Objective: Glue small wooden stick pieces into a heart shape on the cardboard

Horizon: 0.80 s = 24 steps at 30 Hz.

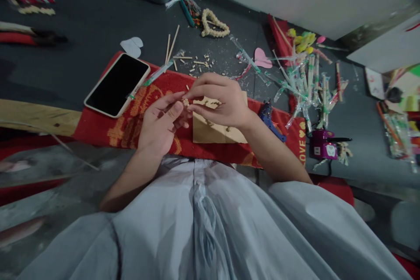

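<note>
Between the fingertips of my left hand [160,122] and my right hand [219,98] is a small pale cluster of short wooden stick pieces [186,102]. Both hands pinch it, above a red cloth [157,92] with orange patterns. Under my right hand lies a tan card [218,133] with small pale shapes on it, partly covered by the hand. A heart outline built from pale pieces [206,30] rests farther back on the dark table. Loose cut bits [200,62] are scattered just beyond my fingers.
A phone [117,85] lies at the left on the cloth's edge. Blue cutters [271,121] rest to the right, near a pile of wrapped sticks [308,83] and a purple device [323,144]. Red-handled pliers [19,37] are far left. A wall borders the table's back.
</note>
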Available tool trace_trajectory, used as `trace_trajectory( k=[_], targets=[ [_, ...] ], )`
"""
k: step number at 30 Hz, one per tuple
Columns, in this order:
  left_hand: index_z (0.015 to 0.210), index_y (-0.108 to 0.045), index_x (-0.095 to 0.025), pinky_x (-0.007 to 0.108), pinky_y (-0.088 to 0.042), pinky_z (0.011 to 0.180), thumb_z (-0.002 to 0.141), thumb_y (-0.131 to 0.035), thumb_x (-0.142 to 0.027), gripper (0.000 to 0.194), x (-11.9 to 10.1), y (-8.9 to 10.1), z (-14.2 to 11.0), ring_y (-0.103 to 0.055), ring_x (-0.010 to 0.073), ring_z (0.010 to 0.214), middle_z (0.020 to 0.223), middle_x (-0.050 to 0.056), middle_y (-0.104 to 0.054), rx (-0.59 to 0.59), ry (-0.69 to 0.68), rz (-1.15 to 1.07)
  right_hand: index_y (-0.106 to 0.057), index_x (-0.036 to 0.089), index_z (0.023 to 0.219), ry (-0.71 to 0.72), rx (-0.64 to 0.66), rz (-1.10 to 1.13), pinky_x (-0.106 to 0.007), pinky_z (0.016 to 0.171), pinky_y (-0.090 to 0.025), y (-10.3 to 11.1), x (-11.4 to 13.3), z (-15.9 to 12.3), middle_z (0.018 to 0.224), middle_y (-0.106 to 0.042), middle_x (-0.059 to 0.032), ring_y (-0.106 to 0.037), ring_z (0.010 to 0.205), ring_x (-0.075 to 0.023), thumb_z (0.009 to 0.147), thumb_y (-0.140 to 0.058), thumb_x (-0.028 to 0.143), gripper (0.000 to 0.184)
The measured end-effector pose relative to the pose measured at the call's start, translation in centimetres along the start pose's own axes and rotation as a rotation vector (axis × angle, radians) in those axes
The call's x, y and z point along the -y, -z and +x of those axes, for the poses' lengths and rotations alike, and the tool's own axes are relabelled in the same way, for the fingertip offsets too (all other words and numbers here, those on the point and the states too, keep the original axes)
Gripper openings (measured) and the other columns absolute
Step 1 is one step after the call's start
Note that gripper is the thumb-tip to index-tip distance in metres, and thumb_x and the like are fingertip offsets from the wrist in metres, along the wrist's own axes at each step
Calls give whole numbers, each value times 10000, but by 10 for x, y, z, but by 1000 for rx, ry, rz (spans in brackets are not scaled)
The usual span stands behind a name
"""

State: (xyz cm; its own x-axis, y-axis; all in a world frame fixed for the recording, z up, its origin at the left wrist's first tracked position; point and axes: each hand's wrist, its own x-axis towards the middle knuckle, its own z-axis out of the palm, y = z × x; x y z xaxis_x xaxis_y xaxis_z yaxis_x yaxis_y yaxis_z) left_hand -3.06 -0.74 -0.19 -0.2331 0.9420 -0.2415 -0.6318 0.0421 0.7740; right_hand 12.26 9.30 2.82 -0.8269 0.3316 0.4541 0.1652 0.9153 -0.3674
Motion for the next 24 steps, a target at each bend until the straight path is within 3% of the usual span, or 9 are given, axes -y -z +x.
trace_trajectory(
  k=[6, 12, 16, 20, 24],
  targets=[
    [660, -745, -185, 192, -434, 385, 390, -1009, -464, 470, -3, -3, 1, -607, 104, 510, 631, 22, -714, -14, 86, 62, -677, 210, 1093, 1, -5, -5, -347, 904, -561, -1, -2, -7, 1011, -648, -52, -654, 1003, -164, 1050, -401, 413, 346],
    [605, -743, -181, 180, -433, 375, 408, -1007, -443, 420, -1, -3, 4, -604, 104, 484, 569, 33, -699, 32, 91, 132, -671, 206, 1086, 40, -30, 7, -335, 871, -535, -5, -6, -15, 986, -657, -54, -634, 978, -162, 1036, -456, 340, 258],
    [590, -739, -189, 182, -420, 360, 360, -1013, -434, 434, 4, -6, 8, -582, 101, 452, 539, 23, -684, 1, 77, 140, -682, 197, 1076, 33, -53, -24, -321, 847, -534, -3, -7, -24, 981, -687, -65, -645, 962, -167, 1031, -478, 349, 258],
    [594, -742, -182, 177, -407, 366, 347, -1006, -443, 447, 7, -10, 10, -583, 102, 458, 579, 44, -709, -56, 81, 166, -680, 184, 1142, -114, -76, -116, -350, 864, -548, 14, -4, -46, 1003, -715, -97, -665, 984, -206, 996, -545, 405, 297],
    [618, -727, -163, 171, -410, 389, 438, -981, -427, 408, 5, -15, 10, -567, 87, 464, 618, 45, -719, -18, 83, 212, -722, 188, 1060, -402, -91, -268, -365, 819, -567, 46, -1, -92, 957, -734, -106, -684, 903, -227, 966, -576, 326, 222]
  ],
)
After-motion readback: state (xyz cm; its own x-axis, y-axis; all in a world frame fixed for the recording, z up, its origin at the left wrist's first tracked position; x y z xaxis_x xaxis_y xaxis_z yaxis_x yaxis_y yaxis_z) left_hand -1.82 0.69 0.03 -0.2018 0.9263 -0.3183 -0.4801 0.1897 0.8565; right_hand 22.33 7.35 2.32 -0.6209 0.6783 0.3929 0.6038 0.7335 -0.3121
